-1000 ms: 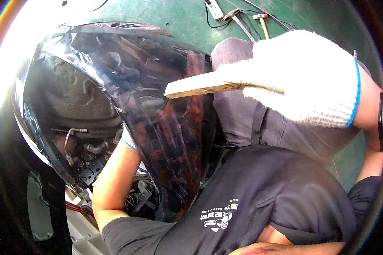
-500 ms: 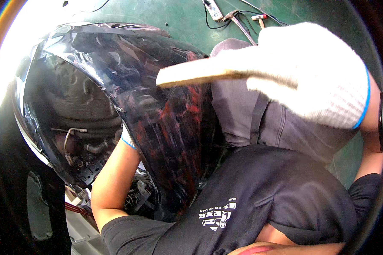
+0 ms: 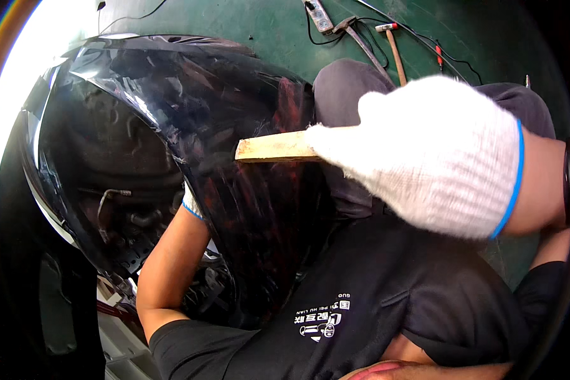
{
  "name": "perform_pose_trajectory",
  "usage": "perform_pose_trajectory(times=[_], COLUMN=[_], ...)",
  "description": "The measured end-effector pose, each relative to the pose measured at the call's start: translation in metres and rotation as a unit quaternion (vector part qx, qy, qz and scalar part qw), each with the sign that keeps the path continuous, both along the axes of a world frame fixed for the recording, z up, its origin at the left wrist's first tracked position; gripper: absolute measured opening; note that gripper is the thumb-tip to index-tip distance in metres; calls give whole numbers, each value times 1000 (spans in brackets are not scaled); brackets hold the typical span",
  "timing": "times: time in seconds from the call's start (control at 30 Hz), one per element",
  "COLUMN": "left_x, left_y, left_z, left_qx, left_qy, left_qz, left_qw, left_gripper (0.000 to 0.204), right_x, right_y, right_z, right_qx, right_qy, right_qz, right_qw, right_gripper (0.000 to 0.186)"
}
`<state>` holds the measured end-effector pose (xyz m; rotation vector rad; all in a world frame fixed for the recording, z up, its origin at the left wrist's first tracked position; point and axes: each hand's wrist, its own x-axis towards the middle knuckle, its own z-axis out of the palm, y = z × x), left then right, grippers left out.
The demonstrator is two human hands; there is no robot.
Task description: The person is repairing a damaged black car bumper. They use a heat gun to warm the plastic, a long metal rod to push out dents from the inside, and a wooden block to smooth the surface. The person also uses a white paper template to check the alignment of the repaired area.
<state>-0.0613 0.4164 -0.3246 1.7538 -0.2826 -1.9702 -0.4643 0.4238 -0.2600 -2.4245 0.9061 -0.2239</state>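
My right hand [image 3: 430,158], in a white knit glove with a blue cuff, is closed around a flat wooden stick [image 3: 275,149]. The stick's free end points left over a scuffed black car fender [image 3: 202,107]. Whether wood and panel touch, I cannot tell. Reddish streaks and scratches mark the fender's surface. My left arm reaches beneath the fender's inner edge. Only the cuff end of my left hand [image 3: 192,202], gloved the same way, shows there, with its fingers hidden behind the panel.
Left of the fender is the dark wheel well [image 3: 120,145] with a bent metal pipe [image 3: 104,206]. On the green floor beyond my knees lie a metal hammer [image 3: 361,39], a mallet [image 3: 394,50], a power strip [image 3: 318,16], cables and a red-handled tool [image 3: 439,57].
My right hand has come nearer to my body, and the stick's free end sits lower over the fender. My left hand stays behind the panel. The picture is darker.
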Motion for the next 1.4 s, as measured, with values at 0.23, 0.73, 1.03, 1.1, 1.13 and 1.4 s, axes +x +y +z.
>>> perform_pose_trajectory(times=[0.23,0.73,1.03,1.1,1.13,1.4], left_x=[-5,-8,-2,-2,-3,-13], left_y=[-4,-5,5,5,4,-1], left_z=[-3,2,3,5,4,7], left_qx=[-5,-4,-3,-4,-5,-8], left_qy=[0,-2,-9,-6,-6,-15], left_qz=[-4,-21,3,5,2,-11], left_qw=[1000,1000,1000,1000,1000,1000], left_gripper=[50,50,50,50,50,50], right_x=[-24,-16,-22,-16,-11,-31], right_y=[-20,-32,-19,-13,-10,-51], right_z=[-38,-22,-57,-43,-40,-61], right_qx=[30,167,22,53,24,106], right_qy=[-102,-120,-167,-126,-117,-139], right_qz=[-93,1,-30,-31,-36,-84], right_qw=[990,979,985,990,992,981], right_gripper=[41,33,33,34,33,36])
